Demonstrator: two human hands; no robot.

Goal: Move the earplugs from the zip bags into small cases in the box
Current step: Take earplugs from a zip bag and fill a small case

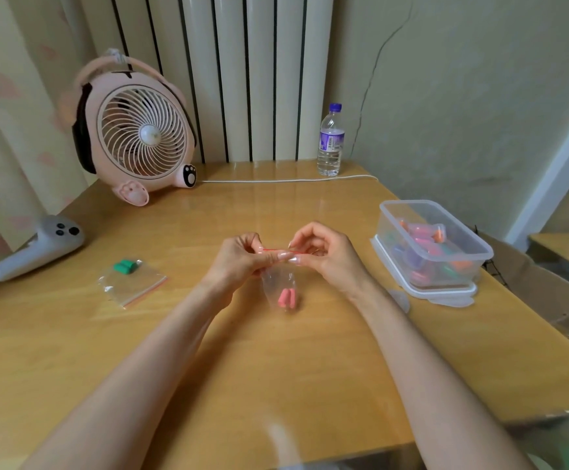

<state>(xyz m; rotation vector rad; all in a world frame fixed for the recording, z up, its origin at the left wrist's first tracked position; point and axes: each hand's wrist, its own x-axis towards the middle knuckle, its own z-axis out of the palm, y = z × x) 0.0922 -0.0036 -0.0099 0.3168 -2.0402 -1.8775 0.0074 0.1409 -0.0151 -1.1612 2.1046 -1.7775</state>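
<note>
Both hands pinch the red zip strip of a small clear bag (278, 286) — left hand (239, 257) and right hand (323, 254) at either end; the bag hangs below them, pink earplugs (287, 297) at its bottom; the box (435, 245) sits right of the bag — nearer the right hand.

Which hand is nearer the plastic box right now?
Right. The right hand pinches the top of the bag, bare table between it and the box; the left hand pinches the same bag on the far side.

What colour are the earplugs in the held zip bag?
Pink earplugs, clearest in the head view.
</note>
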